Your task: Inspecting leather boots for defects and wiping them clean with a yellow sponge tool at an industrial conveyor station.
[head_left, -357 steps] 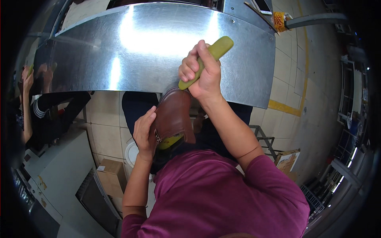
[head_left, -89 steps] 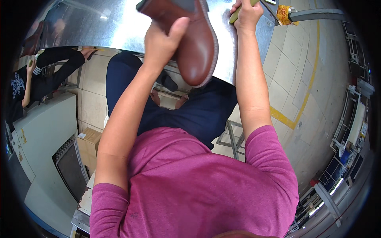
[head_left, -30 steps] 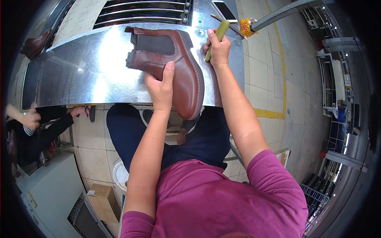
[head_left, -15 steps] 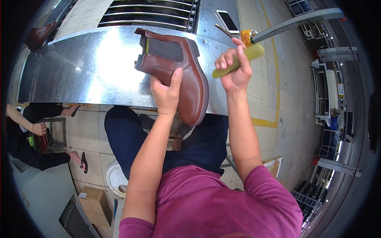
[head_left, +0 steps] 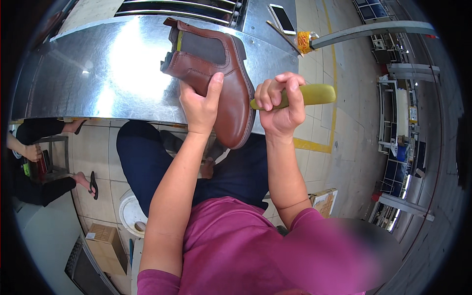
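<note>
A brown leather ankle boot (head_left: 230, 96) with a dark elastic side panel lies on its side at the near edge of the metal table, its toe pointing toward me past that edge. My left hand (head_left: 200, 105) grips the boot around its instep, thumb on top. In my right hand (head_left: 283, 107) is an olive-green flat bar (head_left: 319, 94) with rounded ends, the fingers wrapped round it. One end of the bar reaches the boot's sole edge; whether it touches I cannot tell.
A phone (head_left: 282, 19), a thin stick (head_left: 282, 35) and an orange-wrapped post end (head_left: 305, 43) are at the table's far right. Metal rollers (head_left: 179, 10) run behind the metal table (head_left: 98, 64). Another person's hand (head_left: 33, 152) is at left, near a white bucket (head_left: 132, 214) and carton (head_left: 105, 246).
My right hand has come down and left, bringing the green bar from beside the boot to its sole edge and turning it nearly level. My left hand keeps its hold on the boot.
</note>
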Available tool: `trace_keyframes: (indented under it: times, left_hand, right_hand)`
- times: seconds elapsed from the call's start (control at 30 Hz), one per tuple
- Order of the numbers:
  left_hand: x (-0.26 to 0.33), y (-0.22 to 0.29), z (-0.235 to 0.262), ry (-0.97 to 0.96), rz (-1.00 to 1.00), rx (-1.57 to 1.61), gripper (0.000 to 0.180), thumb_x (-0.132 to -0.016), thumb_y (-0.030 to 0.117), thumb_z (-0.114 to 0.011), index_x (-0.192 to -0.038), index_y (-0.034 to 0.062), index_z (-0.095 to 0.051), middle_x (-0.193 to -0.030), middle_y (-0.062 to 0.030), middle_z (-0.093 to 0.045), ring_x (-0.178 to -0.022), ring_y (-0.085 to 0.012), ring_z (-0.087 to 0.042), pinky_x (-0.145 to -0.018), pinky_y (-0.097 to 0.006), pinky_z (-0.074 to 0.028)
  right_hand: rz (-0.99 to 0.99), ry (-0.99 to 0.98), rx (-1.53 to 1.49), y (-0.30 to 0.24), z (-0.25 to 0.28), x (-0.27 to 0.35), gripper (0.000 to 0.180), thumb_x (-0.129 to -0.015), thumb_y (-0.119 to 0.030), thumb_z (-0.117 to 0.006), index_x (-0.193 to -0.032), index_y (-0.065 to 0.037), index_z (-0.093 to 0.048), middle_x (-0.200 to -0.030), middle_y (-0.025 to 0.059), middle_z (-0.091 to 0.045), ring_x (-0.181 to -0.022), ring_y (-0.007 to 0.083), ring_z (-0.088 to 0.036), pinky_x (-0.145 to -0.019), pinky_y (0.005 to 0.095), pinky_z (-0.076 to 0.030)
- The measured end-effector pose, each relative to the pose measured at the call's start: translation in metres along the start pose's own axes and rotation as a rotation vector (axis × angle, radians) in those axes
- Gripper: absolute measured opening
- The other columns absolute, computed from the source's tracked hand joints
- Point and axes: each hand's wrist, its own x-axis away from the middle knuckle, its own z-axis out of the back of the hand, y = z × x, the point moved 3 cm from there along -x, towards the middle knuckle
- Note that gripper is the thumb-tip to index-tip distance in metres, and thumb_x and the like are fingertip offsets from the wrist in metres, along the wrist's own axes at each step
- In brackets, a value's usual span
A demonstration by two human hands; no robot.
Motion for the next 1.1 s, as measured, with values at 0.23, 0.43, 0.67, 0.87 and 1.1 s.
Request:
trace_keyframes:
  times: [0.23, 0.43, 0.67, 0.87, 1.1]
  left_hand:
    - [-0.002, 0.004, 0.000, 0.001, 0.021, -0.003, 0.049, -0.091, 0.032, -0.081, -0.120, -0.0024, -0.062, -0.108, -0.0167, -0.072, -0.097, -0.0285, -0.069, -0.091, -0.040, -0.053]
    - [0.001, 0.004, 0.001, 0.005, 0.040, 0.013, 0.045, -0.093, 0.031, -0.079, -0.119, -0.0023, -0.062, -0.110, -0.0152, -0.070, -0.098, -0.0273, -0.067, -0.094, -0.040, -0.051]
    - [0.004, -0.005, 0.004, -0.024, 0.027, -0.012, 0.045, -0.094, 0.028, -0.076, -0.123, -0.0036, -0.062, -0.114, -0.0169, -0.069, -0.103, -0.0298, -0.065, -0.097, -0.042, -0.049]
    - [0.003, -0.006, -0.003, -0.004, 0.005, -0.042, 0.054, -0.095, 0.031, -0.075, -0.131, -0.0050, -0.058, -0.122, -0.0202, -0.066, -0.109, -0.0344, -0.064, -0.101, -0.043, -0.047]
    - [-0.002, 0.000, 0.003, -0.048, 0.064, -0.026, 0.051, -0.096, 0.028, -0.074, -0.131, -0.0054, -0.057, -0.124, -0.0187, -0.064, -0.112, -0.0305, -0.061, -0.104, -0.042, -0.045]
  right_hand:
    - [0.088, -0.075, 0.070, 0.002, -0.008, 0.023, 0.025, -0.107, -0.028, -0.056, -0.105, -0.004, -0.062, -0.066, 0.0024, -0.044, -0.053, 0.0138, -0.040, -0.053, 0.0344, -0.037]
    - [0.227, -0.233, 0.494, -0.007, -0.026, 0.063, 0.015, -0.097, -0.012, -0.067, -0.092, 0.000, -0.061, -0.077, 0.0131, -0.064, -0.059, 0.0230, -0.055, -0.058, 0.0391, -0.046]
    - [0.433, -0.505, 0.764, -0.009, -0.062, 0.081, 0.021, -0.085, -0.015, -0.083, -0.079, 0.000, -0.069, -0.061, 0.0066, -0.053, -0.049, 0.0232, -0.052, -0.046, 0.0361, -0.036]
    - [0.053, -0.234, 0.602, -0.031, -0.034, 0.077, 0.006, -0.091, -0.003, -0.072, -0.094, 0.002, -0.071, -0.079, 0.0116, -0.069, -0.066, 0.0209, -0.066, -0.063, 0.0321, -0.052]
    - [0.063, 0.265, 1.203, 0.002, 0.079, 0.004, 0.022, -0.088, -0.020, -0.079, -0.104, -0.006, -0.073, -0.092, 0.0093, -0.076, -0.078, 0.0227, -0.073, -0.070, 0.0348, -0.056]
